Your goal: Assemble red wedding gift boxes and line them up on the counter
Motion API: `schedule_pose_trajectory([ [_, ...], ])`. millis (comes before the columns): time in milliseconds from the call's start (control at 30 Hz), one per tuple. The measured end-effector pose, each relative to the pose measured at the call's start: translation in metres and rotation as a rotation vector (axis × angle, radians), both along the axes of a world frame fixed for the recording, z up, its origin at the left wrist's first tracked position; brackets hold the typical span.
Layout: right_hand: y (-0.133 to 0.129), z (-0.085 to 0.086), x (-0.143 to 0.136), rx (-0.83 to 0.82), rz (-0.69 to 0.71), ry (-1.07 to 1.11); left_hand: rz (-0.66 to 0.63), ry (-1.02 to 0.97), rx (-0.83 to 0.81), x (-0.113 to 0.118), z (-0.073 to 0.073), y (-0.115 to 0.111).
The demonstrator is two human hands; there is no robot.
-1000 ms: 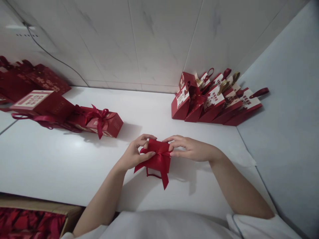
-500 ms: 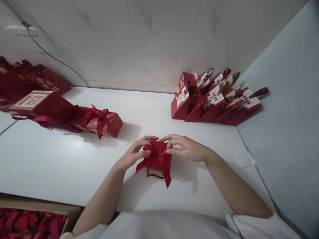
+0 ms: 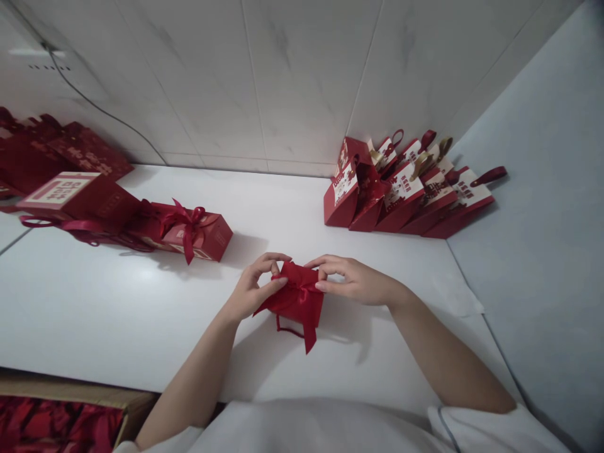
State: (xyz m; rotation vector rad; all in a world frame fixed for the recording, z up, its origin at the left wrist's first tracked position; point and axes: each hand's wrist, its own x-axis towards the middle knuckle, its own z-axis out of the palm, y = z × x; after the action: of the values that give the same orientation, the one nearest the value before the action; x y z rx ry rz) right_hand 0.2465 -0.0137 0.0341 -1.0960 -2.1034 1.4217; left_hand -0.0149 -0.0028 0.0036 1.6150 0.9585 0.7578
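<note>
A small red bag (image 3: 290,308) with a cord handle stands on the white table, near its front. Across its upper part runs a red ribbon bow (image 3: 303,291), one tail hanging down the front and the other spreading to the left. My left hand (image 3: 257,286) pinches the bow's left loop between thumb and fingers. On the other side, my right hand (image 3: 346,280) has its thumb and a finger closed on the right loop. The fingertips hide parts of both loops.
Red boxes (image 3: 202,236) with ribbons lie at the left on the white table (image 3: 278,207), red bags (image 3: 89,151) behind them. Several red triangular boxes (image 3: 401,195) stand at the back right, by the wall. A carton (image 3: 136,402) of red items sits at the lower left.
My left hand has shifted slightly left at the bow. The bag has turned and tilted a little, and the ribbon's hanging tail has swung left. My right hand has hardly moved.
</note>
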Motion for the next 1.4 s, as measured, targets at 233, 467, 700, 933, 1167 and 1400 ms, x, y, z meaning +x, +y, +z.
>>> schedule_pose_trajectory([
  [233,0.000,-0.001,0.001,-0.009,0.001,0.008,0.021,-0.012,-0.034,0.002,-0.002,-0.001],
  [467,0.000,-0.001,0.001,0.011,-0.009,0.013,0.032,-0.077,0.011,0.000,-0.005,0.000],
  [700,0.002,-0.003,0.001,0.025,-0.014,0.013,-0.233,-0.036,0.273,-0.016,0.006,0.004],
  [933,0.001,-0.003,0.001,0.028,-0.036,0.023,-0.095,0.362,0.690,-0.018,0.002,0.007],
  [1167,0.003,-0.003,0.001,0.018,-0.039,0.036,-0.040,0.308,0.744,-0.024,0.010,0.003],
  [1400,0.001,-0.003,-0.003,0.001,-0.069,0.087,-0.111,-0.254,-0.022,-0.007,0.005,0.001],
])
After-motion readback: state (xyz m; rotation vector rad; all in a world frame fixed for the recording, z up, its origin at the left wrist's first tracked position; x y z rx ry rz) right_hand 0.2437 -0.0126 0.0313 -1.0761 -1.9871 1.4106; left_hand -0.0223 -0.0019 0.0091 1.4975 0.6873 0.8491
